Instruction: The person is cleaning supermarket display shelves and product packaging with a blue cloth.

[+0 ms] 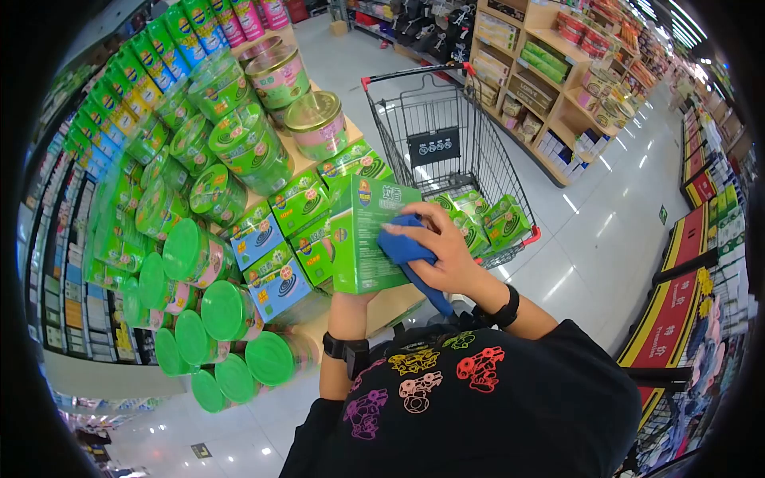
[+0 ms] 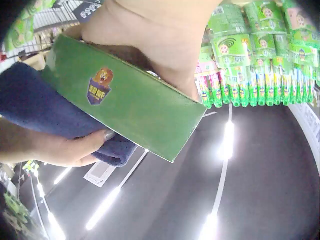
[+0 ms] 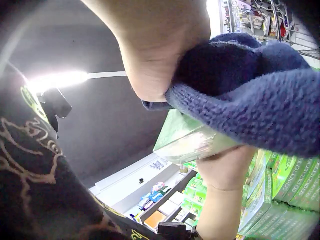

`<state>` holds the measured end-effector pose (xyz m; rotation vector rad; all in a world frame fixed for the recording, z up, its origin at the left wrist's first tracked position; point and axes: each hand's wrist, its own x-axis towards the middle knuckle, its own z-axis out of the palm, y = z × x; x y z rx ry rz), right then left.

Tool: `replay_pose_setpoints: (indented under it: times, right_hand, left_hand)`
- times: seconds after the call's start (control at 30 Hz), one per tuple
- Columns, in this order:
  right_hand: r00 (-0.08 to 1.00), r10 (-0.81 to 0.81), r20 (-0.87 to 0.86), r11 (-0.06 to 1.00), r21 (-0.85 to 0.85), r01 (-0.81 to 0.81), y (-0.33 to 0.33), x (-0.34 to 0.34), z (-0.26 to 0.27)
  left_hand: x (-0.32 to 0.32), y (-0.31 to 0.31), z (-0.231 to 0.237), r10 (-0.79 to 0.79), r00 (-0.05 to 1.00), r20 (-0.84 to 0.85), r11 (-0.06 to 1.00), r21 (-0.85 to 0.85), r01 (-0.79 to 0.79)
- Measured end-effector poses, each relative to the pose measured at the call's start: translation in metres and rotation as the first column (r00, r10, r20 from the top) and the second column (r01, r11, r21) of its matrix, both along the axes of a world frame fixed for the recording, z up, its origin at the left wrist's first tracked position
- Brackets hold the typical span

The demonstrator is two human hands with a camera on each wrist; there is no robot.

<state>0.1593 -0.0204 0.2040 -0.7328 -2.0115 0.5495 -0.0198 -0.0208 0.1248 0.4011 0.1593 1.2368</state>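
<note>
A green box (image 1: 373,239) with white print is held up in front of the body, and the left hand (image 2: 150,35) grips it from beneath and behind. Against its printed face, the right hand (image 1: 450,251) presses a bunched blue cloth (image 1: 405,243), fingers curled round the cloth. One end of the cloth hangs down below that hand. In the left wrist view the box's narrow side (image 2: 125,102) shows a lion logo, with the cloth (image 2: 45,102) along its edge. The right wrist view shows the cloth (image 3: 260,95) large, partly hiding the box (image 3: 192,140).
Stacked green and blue boxes (image 1: 299,199) and round tubs (image 1: 247,143) fill the display at the left. A shopping cart (image 1: 446,135) holding green packs (image 1: 506,219) stands ahead. Wooden shelves (image 1: 550,80) are beyond it, and red-signed racks (image 1: 677,307) line the right.
</note>
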Motion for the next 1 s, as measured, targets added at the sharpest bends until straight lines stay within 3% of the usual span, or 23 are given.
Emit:
replay_pose_setpoints:
  times: [0.03, 0.07, 0.13, 0.2, 0.3, 0.33, 0.43, 0.53, 0.63, 0.67, 0.77, 0.87, 0.9, 1.0]
  right_hand:
    - [0.999, 0.017, 0.047, 1.0, 0.005, -0.018, -0.001, 0.001, 0.0]
    - [0.998, 0.015, 0.057, 0.996, 0.083, -0.019, 0.002, 0.001, -0.003]
    - [0.996, -0.033, 0.085, 0.998, 0.05, 0.028, 0.005, 0.003, 0.001]
    - [0.987, -0.122, 0.104, 0.99, 0.08, 0.114, 0.013, 0.005, -0.004]
    - [0.963, -0.258, 0.079, 0.966, 0.01, 0.258, 0.023, 0.008, -0.012]
    - [0.954, -0.286, 0.092, 0.955, -0.052, 0.291, 0.023, 0.008, -0.01]
    - [0.949, -0.312, 0.037, 0.948, -0.047, 0.313, 0.025, 0.007, -0.003]
    - [0.979, -0.202, 0.007, 0.979, 0.017, 0.202, 0.019, 0.005, 0.011]
    - [0.993, 0.03, 0.11, 0.986, 0.163, -0.048, 0.013, 0.004, 0.016]
    - [0.992, 0.086, 0.095, 0.987, 0.126, -0.098, 0.009, 0.003, 0.016]
    - [0.937, 0.299, 0.181, 0.945, 0.079, -0.317, 0.0, 0.01, 0.014]
    - [0.922, 0.278, 0.269, 0.954, 0.032, -0.297, -0.009, 0.016, 0.02]
    - [0.917, 0.27, 0.293, 0.957, 0.022, -0.288, -0.01, 0.018, 0.02]
    - [0.963, 0.025, 0.269, 0.987, 0.149, -0.067, -0.005, 0.022, 0.021]
  left_hand:
    - [-0.001, -0.001, 0.002, -0.065, 0.993, 0.102, 0.998, 0.024, 0.062]
    - [0.0, -0.001, 0.003, -0.006, 0.999, 0.049, 0.999, -0.052, 0.008]
    - [-0.002, -0.003, -0.009, -0.035, 0.995, 0.095, 0.999, -0.038, 0.038]
    - [-0.004, -0.008, -0.011, -0.146, 0.979, 0.14, 0.988, -0.031, 0.152]
    - [-0.003, -0.01, -0.027, -0.022, 0.998, -0.062, 0.989, -0.145, 0.013]
    - [-0.004, -0.01, -0.036, -0.034, 0.999, -0.004, 0.988, -0.149, 0.033]
    - [-0.006, -0.012, -0.05, 0.053, 0.946, -0.32, 0.997, -0.035, -0.068]
    - [0.002, -0.015, -0.04, 0.054, 0.944, -0.326, 0.995, -0.061, -0.078]
    - [0.014, -0.012, -0.029, 0.058, 0.993, -0.107, 0.984, -0.161, -0.075]
    - [0.015, -0.009, -0.024, 0.069, 0.996, -0.051, 0.984, -0.163, -0.077]
    - [0.006, 0.0, -0.025, -0.017, 0.976, 0.216, 0.995, 0.096, -0.004]
    - [-0.005, 0.003, -0.031, 0.035, 0.913, 0.407, 0.999, 0.003, -0.04]
    - [-0.006, 0.002, -0.031, 0.045, 0.922, 0.384, 0.999, -0.012, -0.044]
    - [-0.009, -0.002, -0.029, 0.063, 0.944, 0.325, 0.997, -0.059, -0.046]
